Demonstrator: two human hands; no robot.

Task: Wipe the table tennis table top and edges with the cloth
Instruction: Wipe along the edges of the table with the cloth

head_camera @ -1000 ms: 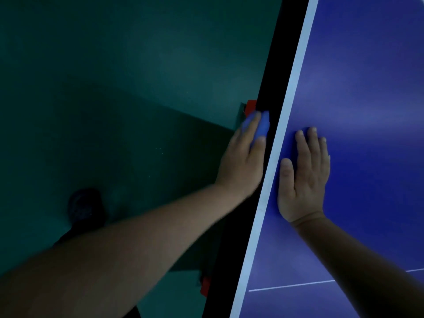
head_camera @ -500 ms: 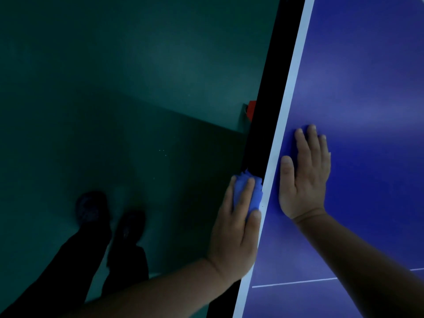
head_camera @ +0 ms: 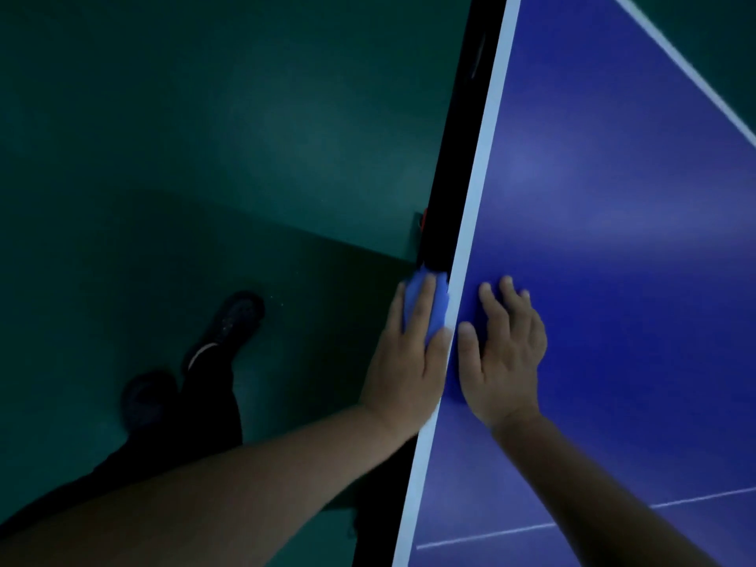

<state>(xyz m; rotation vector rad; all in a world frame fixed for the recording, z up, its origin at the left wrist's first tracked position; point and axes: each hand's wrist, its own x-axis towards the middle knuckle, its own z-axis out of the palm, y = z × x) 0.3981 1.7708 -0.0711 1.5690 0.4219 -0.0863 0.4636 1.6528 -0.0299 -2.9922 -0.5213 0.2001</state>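
Left hand [head_camera: 409, 362] pressing a blue cloth [head_camera: 429, 304] against the black side edge [head_camera: 446, 190] of the table tennis table [head_camera: 613, 198], fingers extended over the cloth, right hand [head_camera: 505, 362] resting palm-down on the blue top beside the white border line, fingers relaxed, holding nothing, dark shoes [head_camera: 229, 329] on green floor [head_camera: 204, 137] below.

Table top [head_camera: 613, 239] fills the right of the view, floor [head_camera: 204, 137] the left; table's side edge [head_camera: 446, 198] runs between them, bottom centre up to top centre-right; left hand [head_camera: 409, 362] sits on that side edge, fingers pressing the cloth [head_camera: 429, 308] against it; cloth is between the fingers and the edge, sticking out past the fingertips; right hand [head_camera: 503, 354] lies flat on the table top, just inside the border line, right beside the left hand with the edge between them; person's feet [head_camera: 221, 333] stand on the floor, left of the table, well apart from the hands.
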